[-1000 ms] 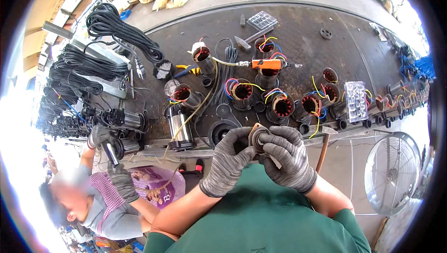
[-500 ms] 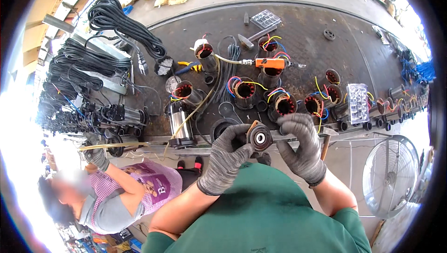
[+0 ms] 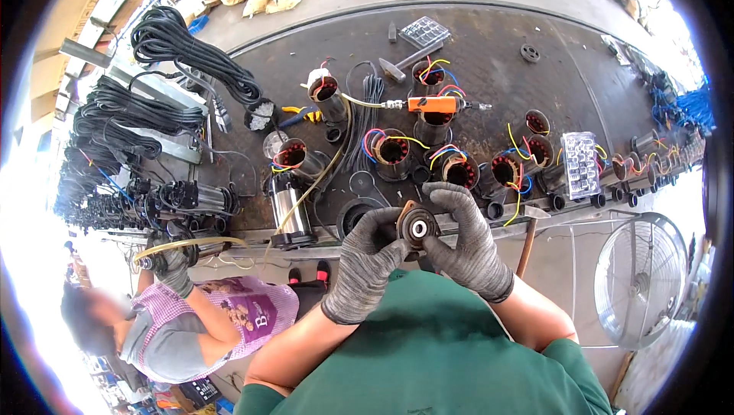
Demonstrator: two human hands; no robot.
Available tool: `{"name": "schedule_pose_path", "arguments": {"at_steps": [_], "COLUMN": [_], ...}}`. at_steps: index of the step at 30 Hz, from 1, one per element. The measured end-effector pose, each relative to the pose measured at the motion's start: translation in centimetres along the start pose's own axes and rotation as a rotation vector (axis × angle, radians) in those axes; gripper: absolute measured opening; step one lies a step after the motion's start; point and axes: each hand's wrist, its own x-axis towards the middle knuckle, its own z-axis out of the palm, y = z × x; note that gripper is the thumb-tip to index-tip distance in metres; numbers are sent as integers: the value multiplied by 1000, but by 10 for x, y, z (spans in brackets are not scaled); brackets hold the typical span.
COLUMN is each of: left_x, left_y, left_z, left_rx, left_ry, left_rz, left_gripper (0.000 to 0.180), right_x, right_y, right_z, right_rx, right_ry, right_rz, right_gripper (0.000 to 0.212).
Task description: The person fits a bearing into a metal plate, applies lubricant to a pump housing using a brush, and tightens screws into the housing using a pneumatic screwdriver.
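Note:
My left hand point(image 3: 365, 268), in a grey knit glove, grips a dark round bearing cover point(image 3: 410, 215) by its left edge. A shiny ring with a dark centre shows in the middle of the cover's face, and a brownish lug sticks out at the top. My right hand point(image 3: 475, 251), gloved alike, is at the cover's right side. Its thumb tip meets the lower right rim, while its other fingers stay apart, curved above. Just beyond, on the bench, stand metal motor housings point(image 3: 394, 150) with copper-coloured insides and coloured wires. A dark ring-shaped part point(image 3: 353, 215) lies near the bench edge.
An orange power screwdriver point(image 3: 432, 105) lies across the housings. A hammer point(image 3: 396, 70), pliers point(image 3: 300, 115) and clear trays point(image 3: 581, 164) are on the bench point(image 3: 489, 48). Another hammer point(image 3: 529, 239) overhangs its edge. Black cable coils point(image 3: 191, 52), a co-worker point(image 3: 202, 312) and a fan point(image 3: 641, 281) flank me.
My right hand has moved left to the bearing cover, its thumb now at the rim. The cover has shifted slightly left. The co-worker's gloved hand has moved a little, along with the part it holds.

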Motion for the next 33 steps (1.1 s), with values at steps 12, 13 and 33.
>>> {"name": "schedule_pose_path", "arguments": {"at_steps": [12, 13, 33], "left_x": [11, 10, 98], "left_y": [-4, -5, -156], "left_z": [3, 1, 42], "left_rx": [17, 38, -132], "left_ry": [-42, -34, 300], "left_rz": [-16, -27, -604], "left_gripper": [55, 55, 29], "right_x": [4, 3, -175], "right_y": [20, 16, 116], "right_z": [-11, -16, -120], "right_rx": [-148, -242, 93], "right_ry": [62, 105, 393], "right_rz": [19, 15, 824], "right_gripper": [54, 46, 24]}}
